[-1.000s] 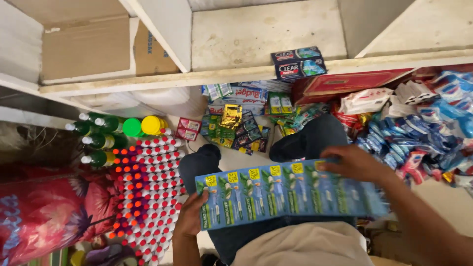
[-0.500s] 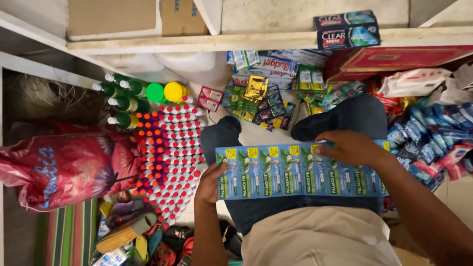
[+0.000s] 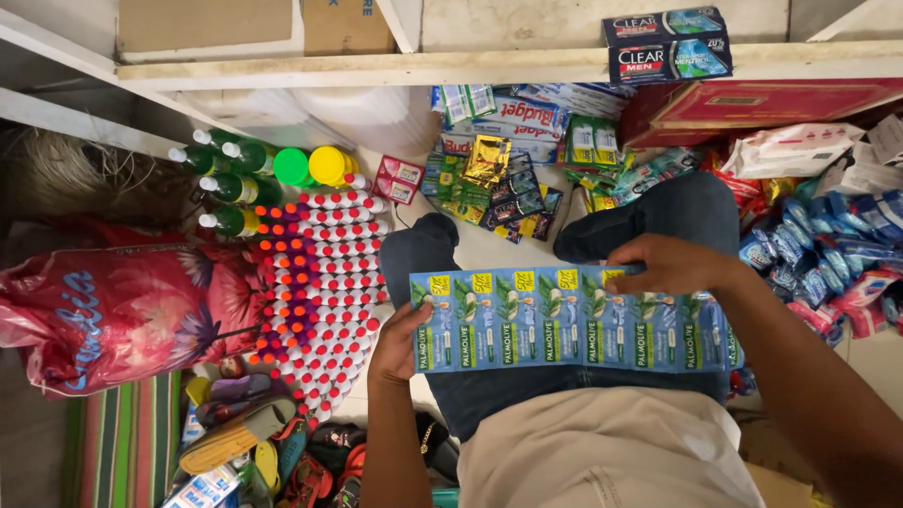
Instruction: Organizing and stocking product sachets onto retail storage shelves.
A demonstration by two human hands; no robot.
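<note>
- Two hands hold one sachet strip (image 3: 564, 320) flat over the lap: left hand (image 3: 400, 343) pinches its left end, right hand (image 3: 668, 265) grips the top edge, fingers closed over it.
- Judged from here, keeping the strip taut and level would stop it sagging or tearing between sachets.
- Beyond the right hand, two shampoo boxes (image 3: 666, 42) sit on a shelf (image 3: 376, 68); their contents are hidden.
- Left of the left hand, red-capped bottles (image 3: 324, 292) stand packed beside a red bag (image 3: 113, 315), shut.
</note>
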